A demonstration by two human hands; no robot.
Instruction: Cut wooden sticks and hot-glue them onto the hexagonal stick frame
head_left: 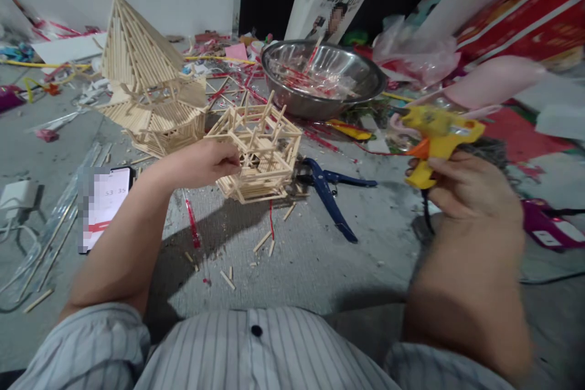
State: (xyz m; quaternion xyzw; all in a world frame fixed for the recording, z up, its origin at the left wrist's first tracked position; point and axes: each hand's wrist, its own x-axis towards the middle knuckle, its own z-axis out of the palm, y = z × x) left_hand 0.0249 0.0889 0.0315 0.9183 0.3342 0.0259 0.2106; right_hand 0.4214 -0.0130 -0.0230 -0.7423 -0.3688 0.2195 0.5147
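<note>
My left hand (208,161) is closed on the edge of a small lattice frame of wooden sticks (258,149), holding it just above the grey floor. My right hand (461,186) grips the handle of a yellow glue gun (436,134) with an orange trigger, raised at the right, its nozzle pointing left and well apart from the frame. Behind the frame stands a taller stick model with a pointed roof (146,79).
Blue-handled cutters (331,189) lie right of the frame. A steel bowl (292,88) with red scraps sits behind. A phone (103,207) and a white charger (16,195) lie at the left. Cut stick pieces (262,241) and red strips litter the floor.
</note>
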